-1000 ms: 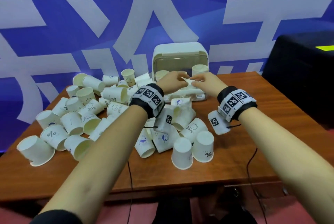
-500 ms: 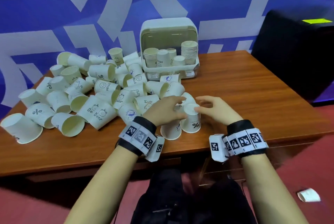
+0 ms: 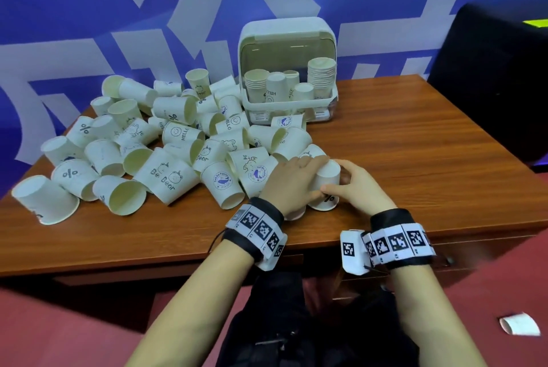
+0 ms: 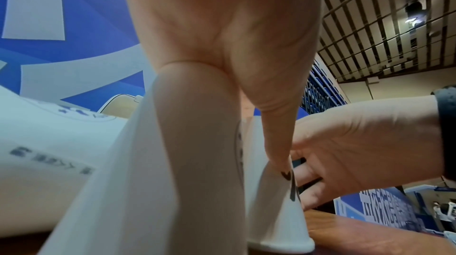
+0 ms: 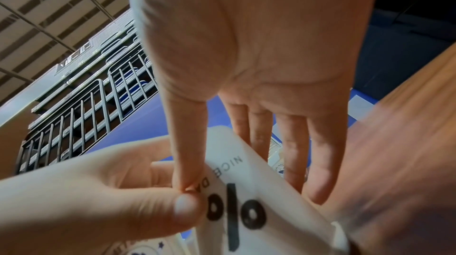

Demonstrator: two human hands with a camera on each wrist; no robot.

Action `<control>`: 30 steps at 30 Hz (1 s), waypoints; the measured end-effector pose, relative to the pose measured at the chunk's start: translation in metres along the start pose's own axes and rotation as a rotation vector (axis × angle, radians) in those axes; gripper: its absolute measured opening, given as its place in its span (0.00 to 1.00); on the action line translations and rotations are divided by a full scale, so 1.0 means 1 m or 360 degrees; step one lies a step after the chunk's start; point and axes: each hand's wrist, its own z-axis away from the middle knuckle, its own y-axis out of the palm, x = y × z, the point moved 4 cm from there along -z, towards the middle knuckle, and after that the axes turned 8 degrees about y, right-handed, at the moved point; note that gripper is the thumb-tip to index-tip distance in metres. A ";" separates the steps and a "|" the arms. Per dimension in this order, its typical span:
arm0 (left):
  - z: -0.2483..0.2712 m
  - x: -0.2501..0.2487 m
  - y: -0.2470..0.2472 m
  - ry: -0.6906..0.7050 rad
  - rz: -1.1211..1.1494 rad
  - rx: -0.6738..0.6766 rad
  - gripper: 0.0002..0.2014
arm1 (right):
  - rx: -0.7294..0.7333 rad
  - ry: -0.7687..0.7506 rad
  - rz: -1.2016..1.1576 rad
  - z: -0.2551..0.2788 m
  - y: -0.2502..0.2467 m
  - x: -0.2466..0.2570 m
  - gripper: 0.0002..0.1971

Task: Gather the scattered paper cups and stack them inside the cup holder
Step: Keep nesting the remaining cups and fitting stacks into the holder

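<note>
An upturned white paper cup (image 3: pixel 328 180) marked "%" stands near the table's front edge. My right hand (image 3: pixel 357 185) grips it, thumb in front and fingers behind; the right wrist view shows the cup (image 5: pixel 249 191) between them. My left hand (image 3: pixel 296 182) holds the same cup from the left, fingers over its top and thumb on its side (image 4: pixel 273 196). Under my left palm stands a second upturned cup (image 4: pixel 153 171). The white cup holder (image 3: pixel 333 99) stands open at the back with stacks inside. Several loose cups (image 3: pixel 166 177) lie piled to the left.
The wooden table (image 3: pixel 415 159) is bare to the right of my hands. A black box (image 3: pixel 489 70) stands beyond its right edge. A blue and white wall is behind. One cup (image 3: pixel 519 326) lies on the red floor at the lower right.
Both hands came back from the cup holder to the front of the pile. Since half a second ago they have closed round the "%" cup.
</note>
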 end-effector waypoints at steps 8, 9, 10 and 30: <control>-0.005 0.004 -0.016 -0.0023 0.0396 -0.0045 0.38 | -0.0085 -0.0097 0.0053 -0.001 -0.009 0.019 0.29; -0.007 0.005 -0.019 -0.0023 0.0429 -0.0061 0.38 | -0.0095 -0.0117 0.0064 -0.001 -0.011 0.024 0.29; -0.010 0.006 -0.023 -0.0017 0.0468 -0.0094 0.38 | -0.0109 -0.0139 0.0075 -0.001 -0.015 0.030 0.29; -0.060 0.073 -0.132 -0.0003 0.0649 -0.0574 0.38 | -0.0108 -0.0565 0.0336 -0.070 -0.026 0.168 0.29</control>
